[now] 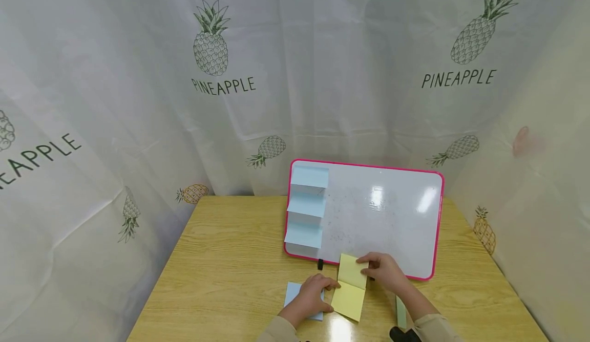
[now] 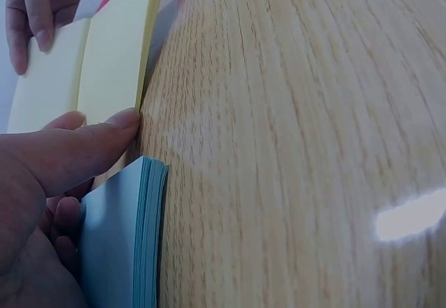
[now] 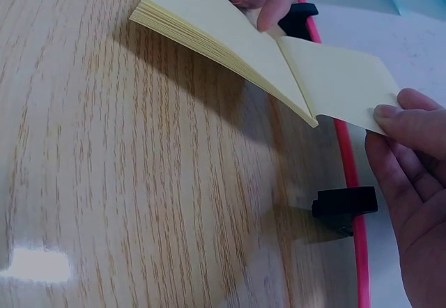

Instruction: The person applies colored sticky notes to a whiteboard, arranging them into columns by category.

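A pad of yellow sticky notes (image 1: 349, 302) is held by my left hand (image 1: 311, 296), its thumb and fingers at the pad's left side. With thumb and fingertips, my right hand (image 1: 384, 272) pinches the top yellow sheet (image 1: 352, 270), which is folded up and away from the pad. In the right wrist view the sheet (image 3: 341, 78) still joins the pad (image 3: 230, 50) along one edge. A light blue sticky note pad (image 2: 115, 238) lies on the table under my left hand, partly hidden by it.
Behind my hands a whiteboard (image 1: 355, 214) with a pink frame leans back, three light blue notes (image 1: 306, 206) stuck down its left side. Black feet (image 3: 345, 209) hold its lower edge. A pale green strip (image 1: 401, 312) lies by my right forearm on the wooden table (image 1: 221, 260).
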Demonstrator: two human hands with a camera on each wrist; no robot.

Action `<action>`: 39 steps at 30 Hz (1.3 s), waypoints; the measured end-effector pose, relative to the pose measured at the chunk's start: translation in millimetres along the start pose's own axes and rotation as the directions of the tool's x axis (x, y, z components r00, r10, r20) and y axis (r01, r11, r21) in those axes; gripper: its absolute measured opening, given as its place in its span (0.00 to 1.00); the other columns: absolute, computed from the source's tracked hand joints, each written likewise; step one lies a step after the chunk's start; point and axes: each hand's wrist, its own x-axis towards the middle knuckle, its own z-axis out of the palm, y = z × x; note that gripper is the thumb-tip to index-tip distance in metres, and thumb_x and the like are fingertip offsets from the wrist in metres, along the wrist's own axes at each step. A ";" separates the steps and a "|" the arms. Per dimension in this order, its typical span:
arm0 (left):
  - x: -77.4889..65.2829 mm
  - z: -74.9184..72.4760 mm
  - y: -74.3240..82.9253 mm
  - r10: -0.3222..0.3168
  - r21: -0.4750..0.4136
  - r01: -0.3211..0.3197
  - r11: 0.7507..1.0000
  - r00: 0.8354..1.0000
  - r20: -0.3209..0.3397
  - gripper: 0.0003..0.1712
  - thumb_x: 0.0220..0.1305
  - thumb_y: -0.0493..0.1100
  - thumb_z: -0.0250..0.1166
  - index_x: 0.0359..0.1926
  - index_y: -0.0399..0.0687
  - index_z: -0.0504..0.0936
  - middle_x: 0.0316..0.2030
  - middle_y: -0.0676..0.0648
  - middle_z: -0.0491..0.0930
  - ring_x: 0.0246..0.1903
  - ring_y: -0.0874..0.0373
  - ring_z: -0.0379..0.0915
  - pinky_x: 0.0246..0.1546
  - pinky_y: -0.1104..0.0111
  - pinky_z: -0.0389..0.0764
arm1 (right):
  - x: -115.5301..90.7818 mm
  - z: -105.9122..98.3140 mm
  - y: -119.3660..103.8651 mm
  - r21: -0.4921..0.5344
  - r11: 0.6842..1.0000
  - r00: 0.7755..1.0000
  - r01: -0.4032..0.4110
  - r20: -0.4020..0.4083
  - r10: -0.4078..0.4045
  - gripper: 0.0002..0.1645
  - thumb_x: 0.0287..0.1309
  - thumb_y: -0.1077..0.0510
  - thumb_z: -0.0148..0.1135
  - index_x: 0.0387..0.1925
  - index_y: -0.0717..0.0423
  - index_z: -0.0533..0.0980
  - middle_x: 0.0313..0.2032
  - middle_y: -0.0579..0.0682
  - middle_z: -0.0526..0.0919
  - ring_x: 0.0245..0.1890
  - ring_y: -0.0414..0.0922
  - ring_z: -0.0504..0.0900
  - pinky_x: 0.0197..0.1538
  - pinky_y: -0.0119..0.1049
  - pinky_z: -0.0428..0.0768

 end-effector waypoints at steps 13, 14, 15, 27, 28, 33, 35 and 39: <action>0.9 -1.0 3.8 0.014 0.076 -0.012 0.997 1.000 -0.024 0.32 0.40 0.43 0.82 0.51 0.59 0.83 0.35 0.64 0.71 0.38 0.70 0.65 0.42 0.70 0.69 | 5.2 -25.9 -8.4 0.123 0.989 0.989 -0.086 -0.108 0.099 0.17 0.54 0.63 0.71 0.46 0.66 0.81 0.30 0.55 0.80 0.28 0.44 0.77 0.31 0.36 0.78; 0.7 -1.3 4.0 0.008 0.060 -0.006 0.998 1.000 -0.024 0.31 0.40 0.43 0.82 0.50 0.58 0.83 0.35 0.64 0.72 0.38 0.69 0.66 0.42 0.69 0.70 | 5.7 -27.4 -10.8 0.118 0.989 0.988 -0.090 -0.113 0.103 0.18 0.53 0.62 0.71 0.46 0.65 0.81 0.29 0.55 0.80 0.28 0.44 0.77 0.31 0.35 0.78; 0.6 -1.5 4.1 0.003 0.044 -0.002 0.999 1.000 -0.024 0.31 0.40 0.43 0.82 0.50 0.58 0.84 0.35 0.64 0.72 0.37 0.69 0.66 0.41 0.70 0.70 | 6.2 -28.5 -12.9 0.116 0.989 0.987 -0.094 -0.118 0.108 0.18 0.52 0.62 0.72 0.46 0.65 0.81 0.29 0.54 0.79 0.28 0.44 0.77 0.31 0.36 0.78; 2.6 -17.6 11.7 -0.070 -0.280 0.065 0.958 0.997 -0.010 0.28 0.46 0.33 0.78 0.51 0.49 0.82 0.32 0.56 0.76 0.29 0.66 0.66 0.31 0.72 0.72 | 17.5 -43.2 -35.2 0.116 0.985 0.971 -0.124 -0.192 0.144 0.15 0.48 0.61 0.76 0.39 0.60 0.81 0.30 0.52 0.85 0.31 0.46 0.84 0.37 0.37 0.81; 2.9 -20.6 14.0 -0.071 -0.291 0.064 0.955 0.997 -0.011 0.28 0.46 0.33 0.78 0.51 0.49 0.82 0.32 0.55 0.76 0.29 0.66 0.67 0.31 0.72 0.72 | 18.6 -45.3 -37.9 0.116 0.986 0.969 -0.122 -0.201 0.143 0.15 0.47 0.62 0.76 0.38 0.60 0.81 0.30 0.52 0.85 0.31 0.46 0.84 0.36 0.37 0.81; 7.6 -37.7 27.0 -0.065 -0.332 0.051 0.942 0.997 -0.032 0.27 0.49 0.33 0.76 0.53 0.46 0.81 0.35 0.53 0.79 0.27 0.66 0.68 0.29 0.72 0.73 | 25.8 -55.5 -48.9 0.094 0.992 0.968 -0.082 -0.231 0.102 0.14 0.48 0.61 0.76 0.37 0.61 0.81 0.32 0.53 0.85 0.31 0.43 0.84 0.34 0.36 0.80; 10.3 -45.9 32.6 -0.057 -0.332 0.039 0.943 0.997 -0.045 0.26 0.51 0.33 0.75 0.53 0.46 0.81 0.35 0.52 0.79 0.27 0.67 0.68 0.28 0.72 0.73 | 29.0 -59.1 -52.3 0.070 0.996 0.968 -0.057 -0.241 0.072 0.14 0.48 0.61 0.75 0.37 0.62 0.82 0.33 0.53 0.85 0.31 0.43 0.83 0.34 0.35 0.80; 14.4 -64.2 45.3 -0.036 -0.329 0.007 0.944 0.996 -0.080 0.23 0.54 0.34 0.73 0.53 0.46 0.81 0.36 0.50 0.79 0.27 0.66 0.67 0.28 0.72 0.73 | 36.1 -65.0 -58.1 0.056 0.998 0.969 -0.014 -0.244 0.027 0.12 0.51 0.63 0.73 0.38 0.62 0.82 0.35 0.54 0.83 0.33 0.44 0.82 0.35 0.35 0.81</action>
